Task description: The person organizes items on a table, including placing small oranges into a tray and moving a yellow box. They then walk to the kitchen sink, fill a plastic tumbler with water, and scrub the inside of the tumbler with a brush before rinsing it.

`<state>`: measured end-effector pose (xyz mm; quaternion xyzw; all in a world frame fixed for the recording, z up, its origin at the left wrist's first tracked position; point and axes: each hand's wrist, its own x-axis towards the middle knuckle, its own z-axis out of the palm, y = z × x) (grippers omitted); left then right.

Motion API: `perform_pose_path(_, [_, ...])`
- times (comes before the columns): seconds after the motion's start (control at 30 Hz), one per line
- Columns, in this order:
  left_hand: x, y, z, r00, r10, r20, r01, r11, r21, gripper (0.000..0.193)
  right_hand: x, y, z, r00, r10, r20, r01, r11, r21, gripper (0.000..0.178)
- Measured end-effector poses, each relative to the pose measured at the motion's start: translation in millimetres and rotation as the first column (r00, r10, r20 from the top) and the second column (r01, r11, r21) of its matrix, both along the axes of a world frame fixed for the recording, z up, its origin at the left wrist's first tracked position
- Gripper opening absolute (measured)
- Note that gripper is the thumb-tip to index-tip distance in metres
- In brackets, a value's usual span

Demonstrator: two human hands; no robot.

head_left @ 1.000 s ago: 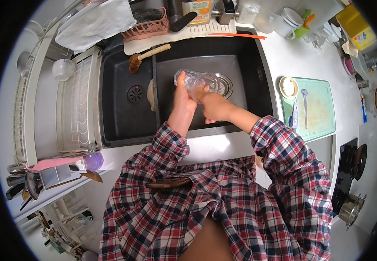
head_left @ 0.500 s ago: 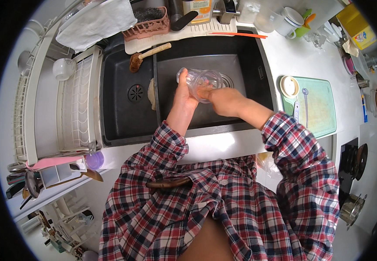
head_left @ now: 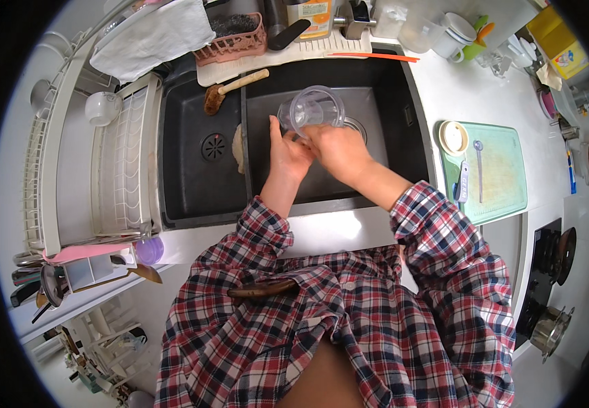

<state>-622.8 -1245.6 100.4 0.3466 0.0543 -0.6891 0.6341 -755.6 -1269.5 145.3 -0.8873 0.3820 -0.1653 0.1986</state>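
Observation:
A clear, see-through jar is tilted above the larger basin of the dark sink, its round mouth turned up toward me. My right hand grips the jar at the near side of its rim. Just left of it, my left hand is open beside the jar's lower left side, thumb apart from the fingers. Some of the left fingertips are hidden behind the right hand. Whether the left fingers touch the jar is hard to see.
A wooden-handled brush lies across the sink divider, with a pale sponge-like piece below it. At right, a green cutting board holds a round cream lid and a thin spoon. A white dish rack stands at left.
My right hand has come out of the jar and now holds its rim. The jar has turned its mouth upward and shifted slightly away. My left hand has loosened from it.

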Motion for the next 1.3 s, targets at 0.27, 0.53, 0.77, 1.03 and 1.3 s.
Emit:
perform_pose_path(0.27, [-2.6,4.8,-5.6,0.983,0.17,-0.067,-0.176,0.981,-0.083,0.068,18.4,20.9,24.3,0.973,-0.076,0.216,-0.098,0.714,0.693,0.03])
perform_pose_path(0.53, [5.3,-8.2,-13.1,0.994,0.021,-0.111,-0.023,1.0,-0.02,0.058,-25.4,-3.0,1.2,0.901,0.274,-0.336,-0.269,0.961,0.065,0.051])
perform_pose_path(0.77, [-2.0,-4.5,-5.4,0.998,-0.037,0.052,0.037,0.999,-0.005,0.05,-42.0,-30.4,10.1,0.756,0.121,-0.643,-0.476,0.776,-0.413,0.051])
perform_pose_path(1.03, [14.8,-12.5,-22.5,0.998,-0.003,0.069,0.0,0.999,0.045,0.046,-30.8,8.8,8.9,0.898,0.154,-0.413,-0.129,0.988,0.087,0.053])
perform_pose_path(1.3, [5.7,-9.0,-29.6,0.996,0.045,-0.073,-0.049,0.997,-0.062,0.052,-14.4,23.5,21.2,0.997,0.027,0.067,-0.07,0.595,0.801,0.069])
